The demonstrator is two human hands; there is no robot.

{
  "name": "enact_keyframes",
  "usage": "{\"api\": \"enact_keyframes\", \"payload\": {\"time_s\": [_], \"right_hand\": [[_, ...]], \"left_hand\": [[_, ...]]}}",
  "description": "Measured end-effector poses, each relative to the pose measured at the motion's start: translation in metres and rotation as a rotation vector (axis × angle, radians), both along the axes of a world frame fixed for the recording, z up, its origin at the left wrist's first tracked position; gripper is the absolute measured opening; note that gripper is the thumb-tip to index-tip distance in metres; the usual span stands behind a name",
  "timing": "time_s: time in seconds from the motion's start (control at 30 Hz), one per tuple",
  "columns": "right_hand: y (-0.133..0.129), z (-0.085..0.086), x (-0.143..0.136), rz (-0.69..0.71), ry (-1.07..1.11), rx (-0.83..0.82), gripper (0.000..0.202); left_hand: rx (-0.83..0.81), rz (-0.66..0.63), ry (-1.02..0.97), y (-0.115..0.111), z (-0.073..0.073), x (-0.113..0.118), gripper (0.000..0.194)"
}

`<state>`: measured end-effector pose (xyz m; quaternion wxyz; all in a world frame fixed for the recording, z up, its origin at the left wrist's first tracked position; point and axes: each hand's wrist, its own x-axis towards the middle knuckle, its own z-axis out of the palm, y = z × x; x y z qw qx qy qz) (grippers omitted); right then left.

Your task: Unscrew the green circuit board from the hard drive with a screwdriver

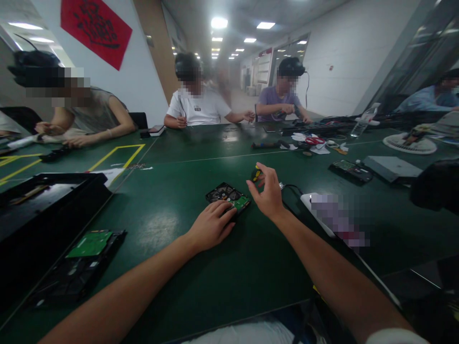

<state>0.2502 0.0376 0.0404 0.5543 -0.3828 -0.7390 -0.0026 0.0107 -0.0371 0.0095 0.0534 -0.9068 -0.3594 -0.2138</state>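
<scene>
A hard drive (pixel 223 193) lies on the green tabletop, its green circuit board facing up on the right side. My left hand (pixel 212 224) rests across its near edge, fingers over the board and thumb alongside, keeping hold of it. Just right of the drive, my right hand (pixel 268 193) is raised with fingers curled round a short yellow-and-black screwdriver handle (pixel 256 175). The screwdriver's tip cannot be made out. Part of the drive is hidden under my left fingers.
At left lie a black casing (pixel 53 191) and another circuit-board unit (pixel 89 243). A white power strip (pixel 317 215) with a cable is beside my right forearm. Further right are another drive (pixel 350 172) and a grey metal box (pixel 389 168). Several people sit across the table (pixel 172 167).
</scene>
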Motion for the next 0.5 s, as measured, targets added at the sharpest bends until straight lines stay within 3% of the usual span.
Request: {"api": "enact_keyframes", "payload": {"time_s": [0.17,0.5], "right_hand": [[-0.0018,0.0012,-0.0008,0.063,-0.010,-0.026,0.062],[-0.0005,0.0045,0.0003,0.052,-0.016,-0.041,0.063]], "left_hand": [[0.012,-0.009,-0.015,0.0005,-0.0010,0.0001,0.043],[0.017,-0.004,-0.021,-0.0001,-0.0003,0.0009,0.036]]}}
